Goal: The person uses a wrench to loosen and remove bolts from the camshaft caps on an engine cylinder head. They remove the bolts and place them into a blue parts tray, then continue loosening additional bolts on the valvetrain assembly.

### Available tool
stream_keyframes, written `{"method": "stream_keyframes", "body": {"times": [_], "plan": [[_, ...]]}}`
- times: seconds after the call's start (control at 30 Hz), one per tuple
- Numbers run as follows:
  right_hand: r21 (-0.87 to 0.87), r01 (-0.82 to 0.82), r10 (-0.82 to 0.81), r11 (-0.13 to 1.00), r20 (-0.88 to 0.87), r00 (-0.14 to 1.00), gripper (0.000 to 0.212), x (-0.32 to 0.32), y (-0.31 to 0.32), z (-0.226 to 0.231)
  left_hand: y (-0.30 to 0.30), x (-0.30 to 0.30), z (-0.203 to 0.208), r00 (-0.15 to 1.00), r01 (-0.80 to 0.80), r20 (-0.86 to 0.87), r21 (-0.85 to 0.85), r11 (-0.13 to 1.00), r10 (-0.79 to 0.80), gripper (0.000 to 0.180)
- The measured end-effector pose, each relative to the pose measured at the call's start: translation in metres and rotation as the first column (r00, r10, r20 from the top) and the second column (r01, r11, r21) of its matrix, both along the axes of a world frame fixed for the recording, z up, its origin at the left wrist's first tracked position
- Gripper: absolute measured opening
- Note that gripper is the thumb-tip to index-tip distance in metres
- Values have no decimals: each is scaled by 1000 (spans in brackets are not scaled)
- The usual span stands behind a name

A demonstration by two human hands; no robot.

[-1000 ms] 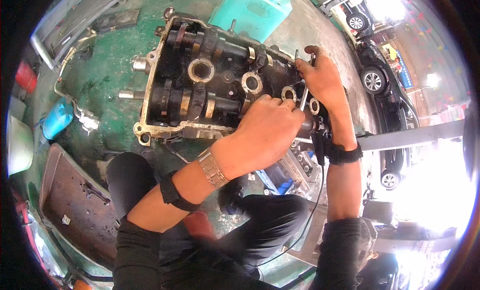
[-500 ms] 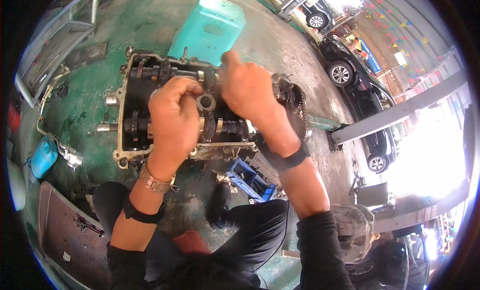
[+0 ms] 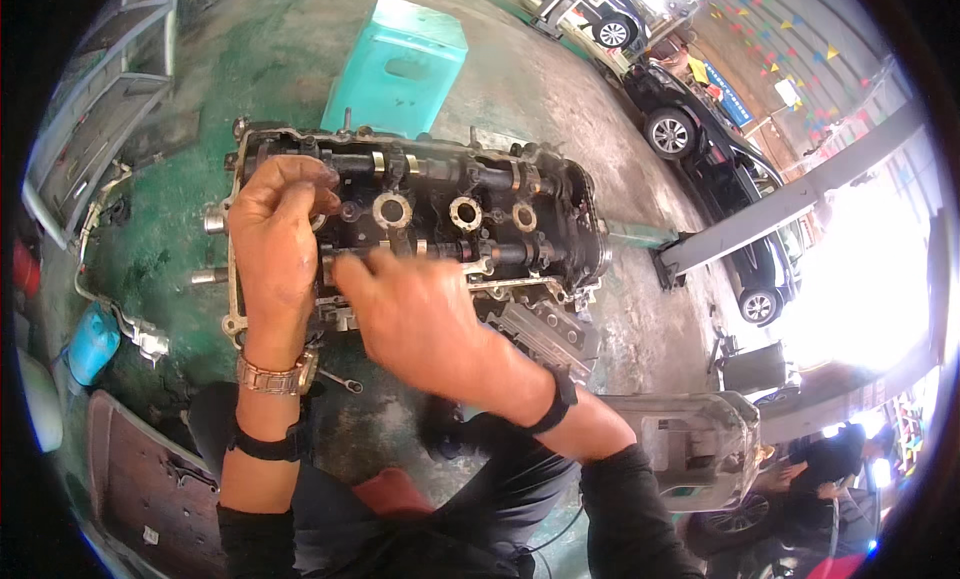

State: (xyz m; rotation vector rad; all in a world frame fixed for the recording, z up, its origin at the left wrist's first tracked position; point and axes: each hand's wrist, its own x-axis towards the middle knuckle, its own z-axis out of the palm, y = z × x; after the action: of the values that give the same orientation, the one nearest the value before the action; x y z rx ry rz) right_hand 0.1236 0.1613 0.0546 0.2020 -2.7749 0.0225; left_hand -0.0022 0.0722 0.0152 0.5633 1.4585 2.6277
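An engine cylinder head (image 3: 440,164) with two camshafts and several round ring-topped openings lies before me, its timing chain at the right end. My left hand (image 3: 278,229) is over its left end, fingers curled in and the tips pinched together; what they hold, if anything, I cannot make out. Lower and to the right, my right hand (image 3: 410,314) is closed above the near edge, its fingers bent under and smeared by motion. Its grip is hidden. Beneath, by my left wrist, a ratchet wrench (image 3: 345,383) shows its head.
A teal plastic stool (image 3: 395,69) stands behind the cylinder head. Grey metal engine part (image 3: 550,337) lies to the near right. Further out are a blue bottle (image 3: 93,344), a metal rack (image 3: 130,99), a lift post (image 3: 800,194), a black car (image 3: 710,164) and a person (image 3: 840,459).
My right hand has swung from the far middle of the cylinder head to its near left. My left hand has shifted left, uncovering the ring-topped openings. The whole view has shifted slightly.
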Motion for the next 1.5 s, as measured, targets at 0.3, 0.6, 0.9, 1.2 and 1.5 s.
{"method": "stream_keyframes", "body": {"times": [0.3, 0.6, 0.9, 1.2, 1.5], "plan": [[-173, -33, 38, 984, 31, 999, 17, 93, -6, -34, 5, 24, 4, 917, 285, -236, -175, 942, -321, 15], [-359, 59, -88, 931, -64, 994, 23, 152, 28, -58, 38, 60, 2, 714, 53, -608, -449, 892, -348, 20], [-558, 5, -131, 830, -187, 974, 29, 171, 56, -62, 52, 71, 0, 530, -313, -736, -631, 710, -421, 37], [-896, 127, -541, 426, -139, 830, 36, 176, 72, -76, 56, 70, -4, 477, -386, -769, -618, 685, -425, 34], [-957, 130, -715, 260, -101, 692, 36, 162, 116, -76, 56, 70, 0, 533, -352, -730, -651, 673, -427, 31]]}}
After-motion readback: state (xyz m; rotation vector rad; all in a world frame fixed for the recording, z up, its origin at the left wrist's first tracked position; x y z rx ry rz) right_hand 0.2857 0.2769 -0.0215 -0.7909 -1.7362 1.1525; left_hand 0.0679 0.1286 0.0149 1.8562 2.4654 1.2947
